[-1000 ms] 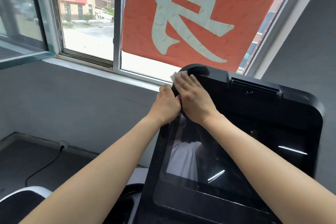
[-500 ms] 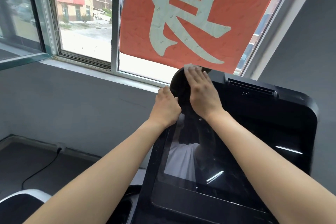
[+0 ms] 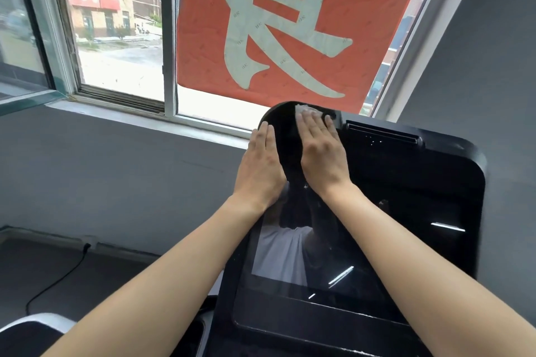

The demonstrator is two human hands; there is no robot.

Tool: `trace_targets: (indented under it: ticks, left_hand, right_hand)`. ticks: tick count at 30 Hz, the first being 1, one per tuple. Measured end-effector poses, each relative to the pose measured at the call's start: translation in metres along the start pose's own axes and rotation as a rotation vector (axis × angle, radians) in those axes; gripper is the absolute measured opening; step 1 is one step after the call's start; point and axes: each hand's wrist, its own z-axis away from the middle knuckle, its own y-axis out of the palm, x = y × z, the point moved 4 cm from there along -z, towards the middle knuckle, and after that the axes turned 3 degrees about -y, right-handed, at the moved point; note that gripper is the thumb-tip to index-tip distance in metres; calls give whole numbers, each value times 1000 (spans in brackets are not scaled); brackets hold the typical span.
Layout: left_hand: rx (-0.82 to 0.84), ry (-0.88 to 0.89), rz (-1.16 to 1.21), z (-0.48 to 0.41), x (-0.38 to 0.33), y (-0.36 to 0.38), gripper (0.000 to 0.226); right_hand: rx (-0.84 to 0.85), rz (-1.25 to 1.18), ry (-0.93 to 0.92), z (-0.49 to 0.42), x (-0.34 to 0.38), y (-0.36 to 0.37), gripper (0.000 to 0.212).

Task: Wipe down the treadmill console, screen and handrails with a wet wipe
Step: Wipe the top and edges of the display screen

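Fingers [image 3: 265, 136] of the left hand [image 3: 261, 165] lie straight and close together, flat along the left edge of the console [image 3: 435, 171], and hold nothing; they seem only to steady it. Just to the right, the right hand [image 3: 322, 153] also has its fingers [image 3: 311, 127] straight. It presses a wet wipe [image 3: 304, 109] flat against the rounded upper left corner of the console, and only a crumpled white edge of the wipe shows past the fingertips.

Judging by where the wipe sits, the work is early or mid-way. The upper corner is being cleaned. The screen [image 3: 290, 255] below the wrists, the wide right side of the console and the vent slot [image 3: 380, 132] near its top edge all appear to lie ahead. How much has already been wiped cannot be told from the surface. No handrail can be picked out for certain, so that part looks undone.

On the far left a thin dark cable [image 3: 55, 284] runs across the floor below a matt grey wall [image 3: 130, 159]. The window [image 3: 121, 61] above has a pale metal frame, and a red banner [image 3: 290, 23] with large pale lettering covers part of it. The wipe looks thin, soft and damp. The console is hard, glossy black plastic with broad rounded corners, and the screen is a smooth dark rectangular panel that mirrors the person and shows bright streaks of reflected light.
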Motion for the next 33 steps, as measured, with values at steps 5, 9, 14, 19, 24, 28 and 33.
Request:
trace_targets:
  ticks: [5,9,14,19,24,28,33]
  left_hand:
    - [20,-13,20,1,1,0,75]
    - [22,-17,19,7,-2,2,77]
    - [33,18,-8,15,-11,0,81]
    - [0,90,-94,24,-10,5,67]
    - [-72,154,-165,37,-7,10,59]
    - [-52,208,-241,48,-10,15,62]
    - [-26,182,-281,50,-15,18,66]
  right_hand:
    - [21,40,-57,10,-19,-10,58]
    - [-22,21,75,15,-29,-9,63]
    - [39,46,-136,31,-13,-6,60]
    - [120,16,-149,63,-21,-3,55]
    - [29,-75,143,72,-14,-6,58]
    - [126,-156,-95,72,8,-2,62]
    - [87,-137,67,79,-22,-10,58]
